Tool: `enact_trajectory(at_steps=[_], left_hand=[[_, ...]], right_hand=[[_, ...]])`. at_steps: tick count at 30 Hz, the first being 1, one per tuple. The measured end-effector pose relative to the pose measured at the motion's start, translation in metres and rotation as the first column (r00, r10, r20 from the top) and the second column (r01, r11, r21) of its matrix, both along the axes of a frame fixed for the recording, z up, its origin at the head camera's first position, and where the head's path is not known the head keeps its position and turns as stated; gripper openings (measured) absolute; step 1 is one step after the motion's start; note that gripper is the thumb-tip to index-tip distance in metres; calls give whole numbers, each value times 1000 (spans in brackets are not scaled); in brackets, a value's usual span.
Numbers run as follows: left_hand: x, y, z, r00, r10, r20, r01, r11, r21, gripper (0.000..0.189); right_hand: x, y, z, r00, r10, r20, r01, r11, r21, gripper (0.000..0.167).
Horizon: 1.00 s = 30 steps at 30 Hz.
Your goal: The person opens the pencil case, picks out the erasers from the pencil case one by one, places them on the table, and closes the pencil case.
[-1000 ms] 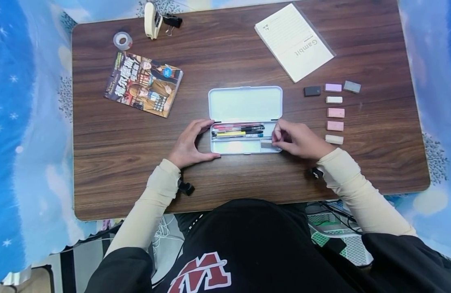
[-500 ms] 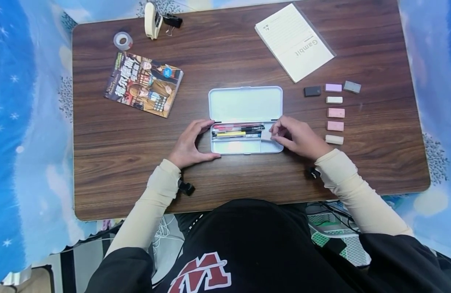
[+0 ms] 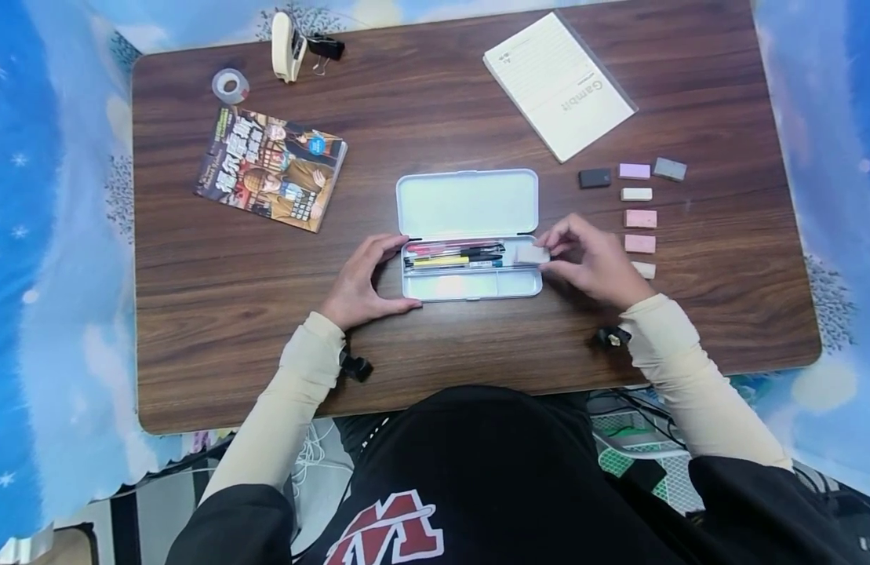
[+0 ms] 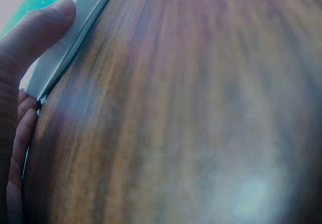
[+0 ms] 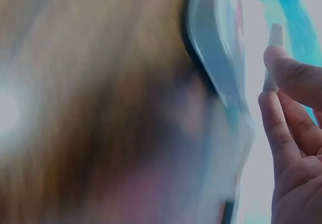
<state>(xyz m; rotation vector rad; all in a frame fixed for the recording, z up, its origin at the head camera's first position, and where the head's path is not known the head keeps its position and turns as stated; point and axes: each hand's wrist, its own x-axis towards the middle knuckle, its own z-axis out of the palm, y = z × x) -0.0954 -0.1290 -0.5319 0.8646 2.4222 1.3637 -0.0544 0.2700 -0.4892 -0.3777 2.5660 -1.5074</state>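
Observation:
An open white pencil case [image 3: 467, 205] lies mid-table in the head view, its lid folded back. Several pens [image 3: 450, 260] fill the left part of its upper tray; the lower compartments show no contents. My left hand [image 3: 364, 284] holds the case's left end, thumb along the near edge and fingers at the hinge side. My right hand [image 3: 595, 263] pinches a flat, pale eraser [image 3: 530, 255] between thumb and fingers over the case's right end. The right wrist view shows this eraser [image 5: 276, 35] edge-on, raised above the case.
Right of the case stand several erasers, including a black one [image 3: 594, 178], a purple one [image 3: 635, 171] and a pink one [image 3: 641, 219]. A notebook [image 3: 562, 86] lies behind. At left are a comic book [image 3: 272, 169], tape roll [image 3: 231, 86], stapler [image 3: 288, 47] and binder clip [image 3: 326, 47].
My right hand has drawn the eraser up out of the case's lower right compartment and moved it rightward over the rim. My left hand keeps its hold. The head view has shifted slightly.

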Motion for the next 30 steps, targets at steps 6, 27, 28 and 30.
enact_trajectory(at_steps=[6,27,28,30], left_hand=[[2,-3,1,1000,11,4,-10,1000,-29,101],[0,-1,0,1000,5,8,-4,999,-43,102],[0,-1,0,1000,6,9,-5,999,-42,102],[0,0,1,1000,8,10,-7,999,-39,102]], right_hand=[[-7,66,6,947,-322,-8,321,945,-64,33],[-14,176,-16,820,-541,185,539,840,64,35],[-14,177,-17,820,-544,180,540,838,75,36],[-15,179,-21,817,-548,182,539,836,101,38]])
